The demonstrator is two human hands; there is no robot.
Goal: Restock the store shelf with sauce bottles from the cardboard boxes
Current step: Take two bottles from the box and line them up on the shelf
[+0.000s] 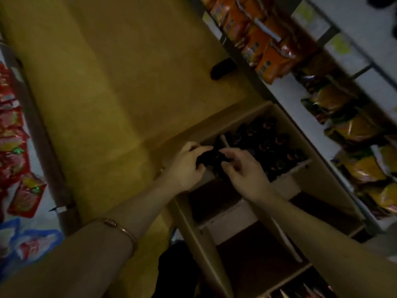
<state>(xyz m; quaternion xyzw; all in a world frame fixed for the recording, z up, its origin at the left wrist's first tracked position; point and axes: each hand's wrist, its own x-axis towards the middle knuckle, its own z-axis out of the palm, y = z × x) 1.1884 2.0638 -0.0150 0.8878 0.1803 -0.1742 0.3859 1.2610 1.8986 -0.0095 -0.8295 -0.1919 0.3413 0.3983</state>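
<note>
An open cardboard box (285,127) stands on the floor beside the shelf, split by cardboard dividers (225,220). Its far part holds several dark sauce bottles (268,145) with red caps, standing upright. Both hands reach into the box over the near edge of that part. My left hand (189,166) grips a dark bottle (209,157) with curled fingers. My right hand (245,171) pinches the same dark bottle or one right beside it; the dim, blurred frame hides which. The near compartments look dark and hollow.
A store shelf (285,89) runs along the right with orange packets (266,50) and yellow pouches (363,168). Red sachets (12,143) fill shelving on the left. The yellow floor (107,82) lies between. A dark shoe (222,68) rests near the shelf base.
</note>
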